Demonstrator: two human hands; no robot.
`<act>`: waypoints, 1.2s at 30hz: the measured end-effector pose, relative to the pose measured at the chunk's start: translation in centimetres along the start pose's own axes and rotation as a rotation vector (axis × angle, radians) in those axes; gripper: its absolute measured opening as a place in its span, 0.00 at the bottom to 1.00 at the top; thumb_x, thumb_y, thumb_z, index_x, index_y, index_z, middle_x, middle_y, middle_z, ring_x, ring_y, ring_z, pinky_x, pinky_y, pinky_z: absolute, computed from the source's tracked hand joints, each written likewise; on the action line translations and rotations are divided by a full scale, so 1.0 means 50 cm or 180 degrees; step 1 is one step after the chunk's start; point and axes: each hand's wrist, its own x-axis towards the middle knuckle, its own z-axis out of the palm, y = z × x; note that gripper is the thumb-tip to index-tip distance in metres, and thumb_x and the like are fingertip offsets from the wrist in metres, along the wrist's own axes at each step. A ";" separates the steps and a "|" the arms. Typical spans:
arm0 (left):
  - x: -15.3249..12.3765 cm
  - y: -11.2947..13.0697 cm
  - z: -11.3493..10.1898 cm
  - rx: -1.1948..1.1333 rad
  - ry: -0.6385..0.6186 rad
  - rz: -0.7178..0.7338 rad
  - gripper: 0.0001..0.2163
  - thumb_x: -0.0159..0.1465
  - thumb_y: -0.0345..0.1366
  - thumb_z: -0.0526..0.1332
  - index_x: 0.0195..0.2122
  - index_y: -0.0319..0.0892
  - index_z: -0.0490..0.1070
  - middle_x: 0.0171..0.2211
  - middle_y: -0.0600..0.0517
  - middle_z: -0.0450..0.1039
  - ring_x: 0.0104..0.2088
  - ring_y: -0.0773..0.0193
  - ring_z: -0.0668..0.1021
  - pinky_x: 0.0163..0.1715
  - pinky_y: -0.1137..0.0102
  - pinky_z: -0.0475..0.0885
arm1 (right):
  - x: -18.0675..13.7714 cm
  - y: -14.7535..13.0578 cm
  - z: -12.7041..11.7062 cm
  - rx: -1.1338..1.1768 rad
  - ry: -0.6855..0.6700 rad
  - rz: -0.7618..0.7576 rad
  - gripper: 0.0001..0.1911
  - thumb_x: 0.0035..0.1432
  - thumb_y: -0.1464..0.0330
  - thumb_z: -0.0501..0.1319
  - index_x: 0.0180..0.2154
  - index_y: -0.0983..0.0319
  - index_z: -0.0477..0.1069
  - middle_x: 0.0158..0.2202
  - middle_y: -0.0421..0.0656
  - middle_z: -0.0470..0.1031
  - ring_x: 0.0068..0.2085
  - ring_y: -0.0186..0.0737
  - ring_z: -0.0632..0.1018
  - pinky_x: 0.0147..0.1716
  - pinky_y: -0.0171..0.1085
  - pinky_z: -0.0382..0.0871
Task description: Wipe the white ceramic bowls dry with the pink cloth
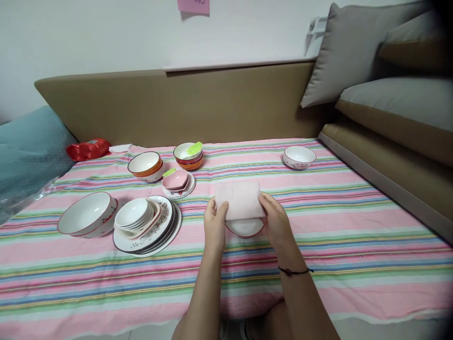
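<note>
My left hand (214, 222) and my right hand (275, 218) each grip one side of a folded pale pink cloth (239, 200), fingers closed on its edges. The cloth lies over a small white bowl with a red rim (245, 228), which sits between my hands on the striped tablecloth (336, 236); most of the bowl is hidden under the cloth. A dark bracelet circles my right wrist.
Left of my hands stand a stack of plates with small dishes on top (146, 222), a large white bowl (87, 214), a pink dish on saucers (178, 182), an orange-and-white bowl (146, 165) and stacked bowls (188, 156). A lone white bowl (299, 157) sits far right. Sofa cushions (354, 52) rise at right.
</note>
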 end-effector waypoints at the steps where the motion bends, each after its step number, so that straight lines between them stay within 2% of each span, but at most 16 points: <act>1: 0.002 0.001 -0.001 -0.0148 -0.0016 -0.0095 0.16 0.54 0.38 0.66 0.44 0.41 0.71 0.40 0.50 0.77 0.39 0.62 0.77 0.40 0.71 0.69 | -0.001 -0.002 -0.002 0.0053 -0.0045 0.0090 0.17 0.52 0.54 0.63 0.39 0.58 0.74 0.42 0.41 0.79 0.42 0.44 0.77 0.33 0.35 0.70; 4: 0.006 0.003 -0.005 -0.0243 -0.0155 -0.0189 0.17 0.53 0.37 0.67 0.43 0.41 0.71 0.38 0.50 0.77 0.37 0.63 0.77 0.39 0.72 0.69 | -0.004 -0.008 -0.004 0.0038 -0.0277 0.0216 0.20 0.49 0.55 0.66 0.42 0.59 0.73 0.44 0.43 0.78 0.42 0.44 0.77 0.35 0.36 0.70; 7: 0.007 0.006 -0.008 -0.0049 -0.0205 -0.0020 0.17 0.53 0.36 0.67 0.45 0.42 0.70 0.40 0.50 0.77 0.39 0.62 0.77 0.41 0.71 0.70 | -0.002 -0.009 -0.006 -0.0134 -0.0206 -0.0133 0.21 0.43 0.62 0.71 0.41 0.59 0.73 0.41 0.42 0.79 0.41 0.42 0.77 0.39 0.37 0.70; 11: 0.002 0.029 -0.011 0.0673 0.0126 0.1004 0.24 0.51 0.33 0.70 0.50 0.47 0.69 0.52 0.47 0.72 0.54 0.57 0.72 0.53 0.66 0.65 | 0.004 -0.010 -0.016 -0.0504 -0.0054 -0.0617 0.16 0.44 0.62 0.70 0.36 0.59 0.73 0.34 0.40 0.77 0.38 0.42 0.76 0.39 0.38 0.70; 13: -0.004 0.048 -0.010 0.1107 0.0020 0.1442 0.25 0.49 0.32 0.72 0.49 0.47 0.71 0.56 0.46 0.69 0.60 0.53 0.67 0.59 0.62 0.60 | 0.004 -0.014 -0.020 -0.0717 -0.0045 -0.0765 0.14 0.45 0.63 0.69 0.36 0.59 0.74 0.34 0.41 0.77 0.38 0.43 0.76 0.39 0.39 0.70; 16: -0.011 0.065 -0.008 0.1417 -0.0302 0.1632 0.22 0.48 0.32 0.73 0.46 0.48 0.75 0.52 0.47 0.72 0.61 0.50 0.65 0.63 0.59 0.54 | -0.002 -0.024 -0.021 -0.1115 -0.0215 -0.1060 0.08 0.47 0.65 0.67 0.33 0.59 0.77 0.36 0.42 0.78 0.40 0.45 0.76 0.43 0.41 0.69; 18: -0.013 0.063 -0.007 0.1431 -0.0462 0.1569 0.21 0.49 0.32 0.72 0.46 0.49 0.76 0.47 0.48 0.76 0.58 0.51 0.68 0.62 0.59 0.55 | -0.008 -0.030 -0.020 -0.1206 -0.0343 -0.1110 0.06 0.47 0.67 0.67 0.31 0.58 0.78 0.36 0.43 0.79 0.42 0.45 0.77 0.45 0.41 0.69; 20: -0.013 0.054 -0.008 0.1450 -0.0570 0.1410 0.16 0.52 0.34 0.70 0.43 0.48 0.77 0.40 0.48 0.77 0.50 0.53 0.73 0.57 0.61 0.61 | -0.013 -0.036 -0.018 -0.1003 -0.0378 -0.0952 0.12 0.45 0.67 0.69 0.36 0.57 0.78 0.37 0.42 0.80 0.41 0.44 0.78 0.44 0.40 0.69; 23: -0.015 0.041 -0.009 0.1245 -0.0524 0.1039 0.06 0.55 0.38 0.67 0.33 0.44 0.77 0.32 0.50 0.75 0.37 0.59 0.75 0.44 0.67 0.69 | -0.020 -0.040 -0.012 -0.0421 -0.0399 -0.0629 0.24 0.43 0.66 0.72 0.45 0.55 0.75 0.39 0.40 0.80 0.40 0.42 0.78 0.40 0.37 0.70; 25: -0.018 0.038 -0.008 0.0861 -0.0408 0.0767 0.08 0.56 0.41 0.67 0.32 0.42 0.74 0.31 0.51 0.74 0.33 0.62 0.75 0.36 0.71 0.69 | -0.023 -0.039 -0.007 -0.0204 -0.0571 -0.0320 0.22 0.45 0.61 0.71 0.44 0.56 0.75 0.38 0.40 0.80 0.39 0.42 0.78 0.37 0.36 0.71; 29: -0.024 0.043 -0.004 0.0330 -0.0423 0.0369 0.13 0.54 0.44 0.68 0.35 0.43 0.70 0.31 0.53 0.74 0.31 0.65 0.75 0.32 0.74 0.68 | -0.024 -0.026 0.006 -0.0464 -0.0764 0.0138 0.17 0.51 0.54 0.66 0.35 0.61 0.77 0.34 0.42 0.80 0.34 0.41 0.77 0.33 0.36 0.69; 33: -0.021 0.046 -0.007 0.0630 -0.0493 0.0319 0.13 0.54 0.45 0.67 0.33 0.42 0.70 0.29 0.54 0.71 0.31 0.66 0.73 0.31 0.75 0.67 | -0.018 -0.013 0.010 -0.0682 -0.0726 0.0038 0.16 0.51 0.55 0.67 0.35 0.60 0.77 0.35 0.40 0.79 0.36 0.39 0.76 0.34 0.34 0.67; 36: -0.018 0.044 -0.013 0.0866 -0.0619 0.0339 0.12 0.56 0.45 0.67 0.32 0.41 0.71 0.27 0.55 0.69 0.29 0.67 0.70 0.29 0.75 0.65 | -0.016 -0.014 0.008 -0.0731 -0.0632 -0.0015 0.17 0.52 0.54 0.65 0.35 0.60 0.76 0.32 0.39 0.78 0.33 0.38 0.74 0.32 0.34 0.66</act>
